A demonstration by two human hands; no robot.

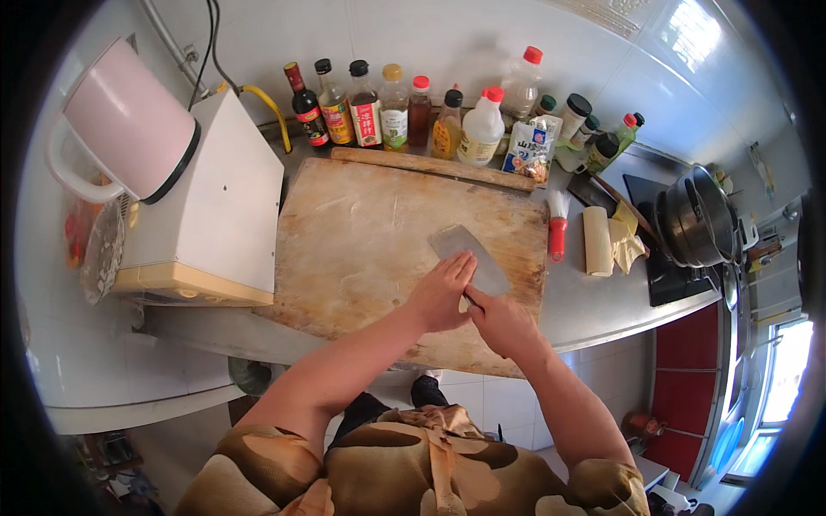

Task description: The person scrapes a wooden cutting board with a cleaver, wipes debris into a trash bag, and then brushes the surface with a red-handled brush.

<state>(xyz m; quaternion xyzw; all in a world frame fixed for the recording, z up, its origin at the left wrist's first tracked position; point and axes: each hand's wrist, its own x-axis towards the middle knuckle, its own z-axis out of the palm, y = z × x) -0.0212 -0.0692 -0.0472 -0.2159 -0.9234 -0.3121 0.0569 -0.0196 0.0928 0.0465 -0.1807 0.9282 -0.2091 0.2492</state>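
Observation:
A metal cleaver [487, 264] lies tilted over the right part of a worn wooden board [361, 232] that looks dusted with flour. My right hand [506, 319] is closed around the cleaver's handle. The fingers of my left hand [445, 290] rest together, flat on the near part of the blade, and its palm is close to my right hand. Whether the blade touches the board cannot be told. Beyond, along the board's far edge, lies a long wooden rolling pin [432, 169].
Sauce bottles [366, 113] and a seasoning pouch [532, 148] line the wall. Right of the board are a red-handled brush [557, 232], a pale roll [597, 240] and stacked pots [694, 219] on a cooktop. A white cabinet-like box [219, 200] bearing a pink jug [129, 116] stands left.

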